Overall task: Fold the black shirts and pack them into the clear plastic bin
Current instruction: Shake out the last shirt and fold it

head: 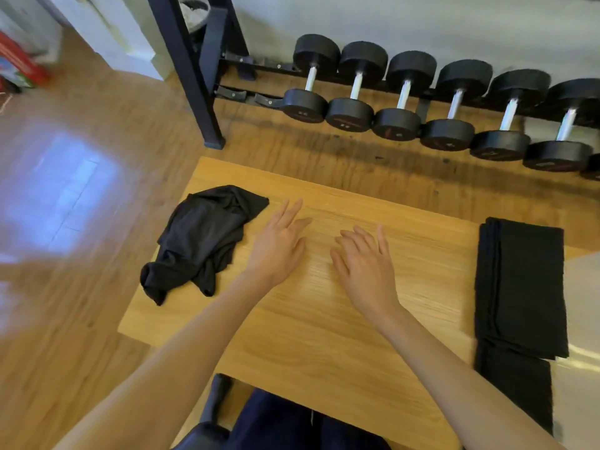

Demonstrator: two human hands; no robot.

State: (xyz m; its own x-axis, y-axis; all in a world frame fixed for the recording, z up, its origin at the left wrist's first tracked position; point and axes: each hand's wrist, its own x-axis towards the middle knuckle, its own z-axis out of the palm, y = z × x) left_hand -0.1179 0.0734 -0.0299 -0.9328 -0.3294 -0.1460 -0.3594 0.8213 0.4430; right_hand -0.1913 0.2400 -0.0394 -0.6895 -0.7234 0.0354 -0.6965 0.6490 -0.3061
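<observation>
A crumpled black shirt [201, 241] lies on the left end of the wooden table [311, 336], part of it hanging over the edge. A stack of folded black shirts [519, 287] rests at the table's right end, with another folded black piece [516, 388] below it. My left hand [279, 245] hovers open over the table just right of the crumpled shirt, fingers spread. Over the table's middle, my right hand [367, 267] is also open and holds nothing. A pale, clear surface [581, 287] at the far right may be the plastic bin; I cannot tell.
A black rack with a row of several dumbbells [422, 102] stands on the wooden floor behind the table. A dark rack post [188, 69] rises at the table's far left. A black chair part [214, 404] and my dark trousers show below the near edge.
</observation>
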